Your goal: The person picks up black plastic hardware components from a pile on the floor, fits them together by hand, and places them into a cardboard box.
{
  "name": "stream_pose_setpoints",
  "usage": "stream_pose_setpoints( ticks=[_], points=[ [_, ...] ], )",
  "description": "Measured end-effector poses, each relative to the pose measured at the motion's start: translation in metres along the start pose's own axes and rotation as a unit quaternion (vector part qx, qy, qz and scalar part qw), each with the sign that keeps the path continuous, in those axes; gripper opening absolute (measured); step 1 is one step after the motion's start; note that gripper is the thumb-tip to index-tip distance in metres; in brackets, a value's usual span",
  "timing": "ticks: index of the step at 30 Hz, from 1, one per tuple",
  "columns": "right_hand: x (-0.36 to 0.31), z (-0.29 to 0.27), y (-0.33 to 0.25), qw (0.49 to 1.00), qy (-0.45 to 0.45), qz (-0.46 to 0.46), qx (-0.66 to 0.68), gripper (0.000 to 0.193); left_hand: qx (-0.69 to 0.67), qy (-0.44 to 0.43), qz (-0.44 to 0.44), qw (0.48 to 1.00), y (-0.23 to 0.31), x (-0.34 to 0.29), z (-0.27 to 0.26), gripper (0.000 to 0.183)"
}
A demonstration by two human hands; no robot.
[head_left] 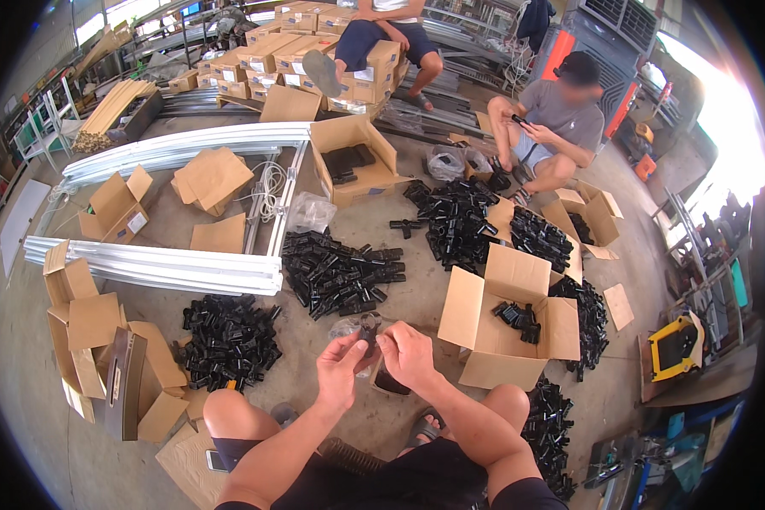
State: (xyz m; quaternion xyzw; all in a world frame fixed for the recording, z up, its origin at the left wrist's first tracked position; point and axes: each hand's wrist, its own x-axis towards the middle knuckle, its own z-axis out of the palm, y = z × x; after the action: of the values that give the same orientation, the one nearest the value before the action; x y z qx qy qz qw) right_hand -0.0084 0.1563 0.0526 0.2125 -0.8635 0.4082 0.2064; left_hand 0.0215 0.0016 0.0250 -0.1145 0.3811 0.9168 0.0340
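Note:
In front of my knees, a small dark tube-shaped fitting (pixel 369 326) is held up between both hands. My left hand (pixel 340 364) is closed on its lower left side, thumb against it. My right hand (pixel 406 354) pinches at its right side; the fingertips partly hide what they grip. Just behind the fitting lies a clear plastic bag (pixel 343 328). Below my right hand stands a small open carton (pixel 388 387) with dark contents too small to make out. Ahead is a heap of black fittings (pixel 336 274), and another black heap (pixel 229 344) lies left.
An open cardboard box (pixel 503 371) with a few black fittings stands at the right, black heaps beside it. Long silvery metal profiles (pixel 157 270) lie at the left. A person (pixel 569 119) crouches at the far right holding a phone; another sits on stacked cartons (pixel 263 53).

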Motion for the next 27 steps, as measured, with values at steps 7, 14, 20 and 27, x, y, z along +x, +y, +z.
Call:
stream_pose_setpoints(
  ticks=[7,14,20,27],
  points=[
    [0.000,0.001,0.004,0.999,0.008,-0.046,0.016,0.014,0.007,0.008,-0.006,1.000,0.001,-0.002,-0.001,0.016],
    [-0.005,0.000,0.004,0.999,-0.017,-0.028,0.006,0.014,0.013,-0.004,0.005,1.000,-0.004,-0.001,-0.004,0.019],
    [-0.008,-0.001,0.008,0.999,-0.029,0.006,0.038,0.013,0.049,-0.025,0.026,0.998,-0.002,-0.001,-0.001,0.017],
    [-0.019,0.013,0.024,0.879,-0.095,0.268,0.382,0.012,0.150,-0.045,0.097,0.983,-0.007,0.005,-0.005,0.027]
  ],
)
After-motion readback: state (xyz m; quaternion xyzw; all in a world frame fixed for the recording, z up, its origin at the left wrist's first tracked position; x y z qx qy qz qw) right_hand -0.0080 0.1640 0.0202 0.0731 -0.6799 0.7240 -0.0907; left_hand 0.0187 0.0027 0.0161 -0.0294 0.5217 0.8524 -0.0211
